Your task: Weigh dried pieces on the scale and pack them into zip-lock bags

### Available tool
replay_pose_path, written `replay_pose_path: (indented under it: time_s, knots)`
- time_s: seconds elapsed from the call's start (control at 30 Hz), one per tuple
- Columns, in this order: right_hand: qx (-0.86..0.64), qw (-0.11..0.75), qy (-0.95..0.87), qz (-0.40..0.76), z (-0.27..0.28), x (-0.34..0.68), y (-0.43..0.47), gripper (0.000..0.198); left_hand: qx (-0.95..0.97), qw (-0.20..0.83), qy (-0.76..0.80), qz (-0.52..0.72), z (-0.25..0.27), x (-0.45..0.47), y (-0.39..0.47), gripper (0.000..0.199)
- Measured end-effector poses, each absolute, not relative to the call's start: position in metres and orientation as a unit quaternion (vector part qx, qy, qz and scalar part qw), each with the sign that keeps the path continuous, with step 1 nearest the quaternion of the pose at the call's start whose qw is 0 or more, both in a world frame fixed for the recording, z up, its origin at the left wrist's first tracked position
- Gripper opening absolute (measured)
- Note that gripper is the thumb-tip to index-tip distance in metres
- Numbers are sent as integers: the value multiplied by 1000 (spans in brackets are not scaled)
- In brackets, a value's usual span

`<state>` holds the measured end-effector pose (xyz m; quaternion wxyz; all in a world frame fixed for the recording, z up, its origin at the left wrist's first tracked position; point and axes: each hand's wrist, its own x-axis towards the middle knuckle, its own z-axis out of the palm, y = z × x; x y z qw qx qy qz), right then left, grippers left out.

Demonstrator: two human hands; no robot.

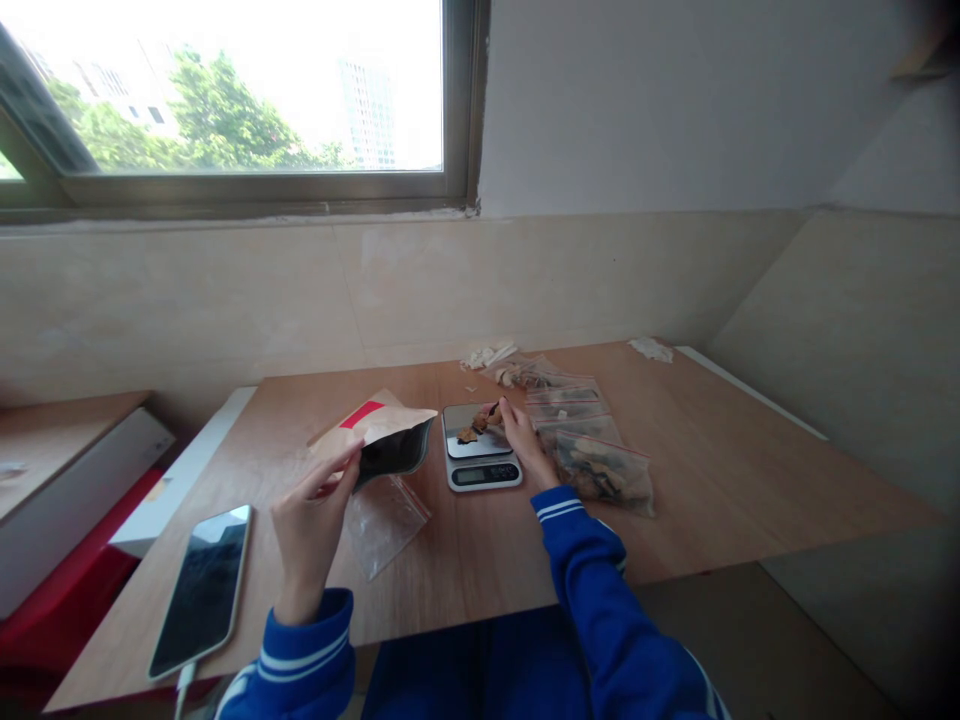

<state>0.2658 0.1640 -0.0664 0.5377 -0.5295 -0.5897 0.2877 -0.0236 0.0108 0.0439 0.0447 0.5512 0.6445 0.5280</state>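
Note:
My left hand (313, 520) pinches the edge of a kraft paper pouch (405, 415), holding its mouth open so the dark inner lining shows. Over the right side of a small kitchen scale (484, 475), my right hand (523, 437) has its fingers closed on dried brown pieces (493, 414). More brown dried pieces (466, 435) lie on the scale's metal plate. A clear zip bag (386, 525), seemingly with nothing in it, lies below the pouch. Right of my right hand rests a zip bag of dried pieces (604, 475).
Several more clear zip bags (566, 400) lie behind, some with dried contents. White crumpled material (489, 355) sits at the table's back edge, another white piece (651, 349) farther right. A phone (202, 590) with a cable lies at the left on the wooden table (720, 470).

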Motion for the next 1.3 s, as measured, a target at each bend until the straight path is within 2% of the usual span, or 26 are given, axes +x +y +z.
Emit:
replay_pose_path:
  time_s: [0.23, 0.53, 0.67, 0.87, 1.1, 1.3]
  knots:
    - [-508, 581, -551, 318, -73, 270, 169, 65, 555, 40, 641, 528, 45, -23, 10, 33]
    - [-529, 560, -561, 303, -77, 271, 169, 66, 547, 48, 652, 523, 43, -24, 11, 34]
    - [-538, 574, -559, 262, -73, 273, 171, 66, 548, 45, 652, 522, 43, -25, 11, 35]
    - [-487, 578, -590, 283, -73, 277, 184, 50, 564, 43, 640, 520, 41, -25, 10, 31]
    - [-480, 532, -631, 296, -86, 281, 184, 27, 577, 48, 635, 512, 42, -25, 10, 29]
    - [-483, 518, -644, 290, -79, 281, 178, 29, 574, 44, 640, 508, 43, -25, 11, 29]
